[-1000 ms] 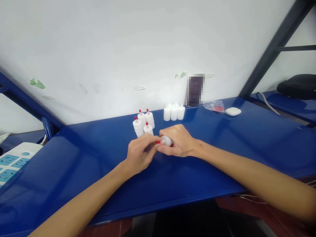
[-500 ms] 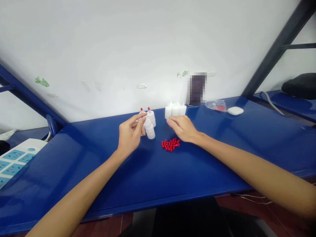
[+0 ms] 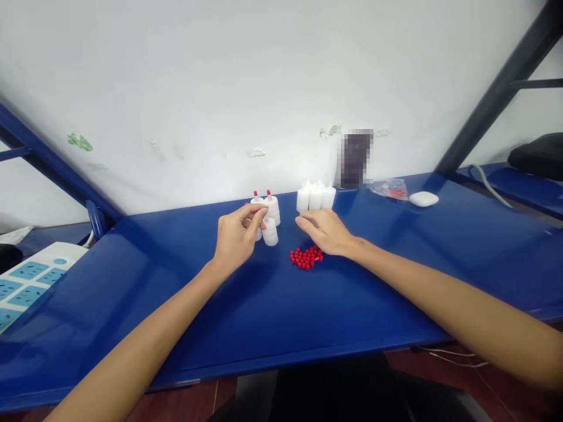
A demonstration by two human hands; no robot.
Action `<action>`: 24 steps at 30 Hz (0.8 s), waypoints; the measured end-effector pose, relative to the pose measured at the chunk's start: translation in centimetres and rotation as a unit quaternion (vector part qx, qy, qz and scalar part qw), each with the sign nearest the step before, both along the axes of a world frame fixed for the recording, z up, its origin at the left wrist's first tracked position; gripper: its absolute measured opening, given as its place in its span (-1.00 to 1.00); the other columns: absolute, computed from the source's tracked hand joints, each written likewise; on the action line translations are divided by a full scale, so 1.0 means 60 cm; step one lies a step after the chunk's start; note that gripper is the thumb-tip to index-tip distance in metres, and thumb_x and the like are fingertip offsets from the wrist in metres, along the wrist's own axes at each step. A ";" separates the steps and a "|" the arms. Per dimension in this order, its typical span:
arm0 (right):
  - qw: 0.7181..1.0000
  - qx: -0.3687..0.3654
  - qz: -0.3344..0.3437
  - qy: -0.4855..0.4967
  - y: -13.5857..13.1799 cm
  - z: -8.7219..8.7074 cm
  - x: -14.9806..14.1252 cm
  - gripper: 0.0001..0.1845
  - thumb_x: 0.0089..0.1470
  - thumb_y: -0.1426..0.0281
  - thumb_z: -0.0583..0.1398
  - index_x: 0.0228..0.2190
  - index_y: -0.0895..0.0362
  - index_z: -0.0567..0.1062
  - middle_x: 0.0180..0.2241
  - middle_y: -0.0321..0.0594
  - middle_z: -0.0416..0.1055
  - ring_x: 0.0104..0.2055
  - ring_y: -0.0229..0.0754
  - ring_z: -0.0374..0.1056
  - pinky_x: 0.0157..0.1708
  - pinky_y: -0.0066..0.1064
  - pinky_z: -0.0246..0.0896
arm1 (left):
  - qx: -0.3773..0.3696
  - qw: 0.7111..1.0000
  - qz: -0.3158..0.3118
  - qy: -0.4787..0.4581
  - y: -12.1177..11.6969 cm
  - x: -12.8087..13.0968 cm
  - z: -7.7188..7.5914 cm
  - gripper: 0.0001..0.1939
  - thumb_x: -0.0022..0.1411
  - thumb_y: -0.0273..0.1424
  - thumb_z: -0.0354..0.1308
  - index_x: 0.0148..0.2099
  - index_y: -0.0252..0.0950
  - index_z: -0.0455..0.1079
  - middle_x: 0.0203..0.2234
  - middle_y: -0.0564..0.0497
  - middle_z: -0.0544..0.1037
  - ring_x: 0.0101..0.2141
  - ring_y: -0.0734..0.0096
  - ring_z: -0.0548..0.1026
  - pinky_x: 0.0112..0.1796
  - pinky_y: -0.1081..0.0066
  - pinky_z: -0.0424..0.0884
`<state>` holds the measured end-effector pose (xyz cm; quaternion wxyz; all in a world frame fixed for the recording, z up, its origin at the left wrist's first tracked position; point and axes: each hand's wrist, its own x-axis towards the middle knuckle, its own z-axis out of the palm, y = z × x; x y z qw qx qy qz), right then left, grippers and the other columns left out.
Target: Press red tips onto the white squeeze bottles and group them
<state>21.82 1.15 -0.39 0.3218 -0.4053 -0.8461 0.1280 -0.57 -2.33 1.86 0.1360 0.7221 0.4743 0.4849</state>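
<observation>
My left hand (image 3: 237, 233) is closed in a pinch at the top of the front white squeeze bottle (image 3: 270, 233). The fingers hide the bottle's tip and whatever is pinched. Behind it stand white bottles with red caps, one of them the capped bottle (image 3: 271, 208). My right hand (image 3: 324, 230) is closed, thumb against curled fingers, in front of several uncapped white bottles (image 3: 315, 198); anything inside it is hidden. A loose cluster of small red caps (image 3: 305, 258) lies on the table just below and left of the right hand.
The blue table (image 3: 246, 322) backs onto a white wall. A clear bag (image 3: 391, 189) with red pieces and a white oval object (image 3: 424, 199) lie at the back right. A power strip (image 3: 35, 281) is at the left edge. A dark blurred object (image 3: 355, 159) leans on the wall.
The view has shifted slightly. The front bottle, tilted under my left fingers before, now looks more upright and a little below them. My right hand has barely moved.
</observation>
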 end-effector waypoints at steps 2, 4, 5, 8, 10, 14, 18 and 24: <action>1.000 -0.005 0.004 -0.008 -0.001 0.000 0.000 -0.53 0.28 0.14 -0.06 -0.58 0.12 0.22 -0.63 -0.37 0.13 -0.56 -0.32 0.04 -0.47 -0.39 -0.20 | 0.002 1.000 -0.003 0.010 0.003 -0.003 0.013 -0.66 0.33 -0.17 0.09 -0.09 -0.32 0.53 -0.56 0.05 0.52 -0.63 0.54 0.38 -0.55 0.52 0.28; 1.000 -0.008 0.005 -0.010 -0.002 0.000 0.001 -0.53 0.28 0.14 -0.06 -0.58 0.13 0.23 -0.62 -0.37 0.14 -0.56 -0.32 0.04 -0.47 -0.39 -0.20 | -0.012 1.000 -0.020 0.020 0.008 -0.007 0.033 -0.63 0.33 -0.15 0.08 -0.08 -0.32 0.53 -0.62 0.06 0.48 -0.60 0.49 0.42 -0.53 0.51 0.31; 1.000 -0.007 0.004 -0.010 -0.002 0.001 0.002 -0.53 0.28 0.14 -0.06 -0.57 0.13 0.24 -0.62 -0.37 0.13 -0.55 -0.32 0.04 -0.47 -0.39 -0.21 | -0.028 0.999 -0.030 0.022 0.011 -0.008 0.043 -0.62 0.33 -0.14 0.08 -0.10 -0.33 0.53 -0.66 0.06 0.46 -0.60 0.47 0.42 -0.53 0.50 0.31; 1.000 -0.007 0.002 -0.013 -0.002 0.002 0.004 -0.52 0.29 0.13 -0.07 -0.57 0.13 0.24 -0.62 -0.37 0.13 -0.56 -0.32 0.03 -0.46 -0.39 -0.20 | -0.074 0.992 -0.061 0.081 0.022 -0.008 0.069 -0.61 0.33 -0.11 0.06 -0.17 -0.32 0.55 -0.73 0.09 0.41 -0.68 0.48 0.36 -0.62 0.51 0.22; 1.000 -0.009 0.002 -0.014 -0.003 0.004 0.006 -0.51 0.29 0.12 -0.07 -0.57 0.13 0.24 -0.62 -0.37 0.14 -0.55 -0.33 0.02 -0.46 -0.39 -0.20 | -0.084 0.985 -0.078 0.131 0.028 -0.006 0.078 -0.61 0.33 -0.12 0.06 -0.25 -0.31 0.56 -0.75 0.08 0.41 -0.69 0.47 0.36 -0.63 0.50 0.20; 1.000 -0.010 0.005 -0.015 -0.006 0.008 0.007 -0.51 0.29 0.12 -0.07 -0.57 0.13 0.23 -0.62 -0.37 0.15 -0.55 -0.33 0.03 -0.46 -0.40 -0.19 | -0.093 0.975 -0.079 0.184 0.033 -0.003 0.077 -0.63 0.34 -0.15 0.05 -0.26 -0.29 0.57 -0.75 0.08 0.42 -0.69 0.44 0.39 -0.61 0.48 0.24; 1.000 -0.014 0.013 -0.018 -0.009 0.011 0.008 -0.52 0.29 0.13 -0.06 -0.56 0.13 0.25 -0.62 -0.37 0.17 -0.56 -0.33 0.04 -0.46 -0.40 -0.19 | -0.030 0.985 -0.014 0.169 0.017 -0.002 0.072 -0.67 0.29 -0.17 0.14 -0.08 -0.27 0.54 -0.75 0.13 0.41 -0.70 0.46 0.34 -0.58 0.47 0.20; 1.000 -0.012 -0.011 -0.015 -0.007 0.011 0.008 -0.53 0.27 0.13 -0.03 -0.56 0.13 0.30 -0.62 -0.36 0.18 -0.55 -0.31 0.03 -0.46 -0.40 -0.18 | 0.061 0.961 -0.151 0.222 -0.050 0.025 0.018 -0.63 0.29 -0.35 0.10 -0.58 -0.29 0.30 -0.73 0.15 0.30 -0.61 0.55 0.17 -0.44 0.43 0.19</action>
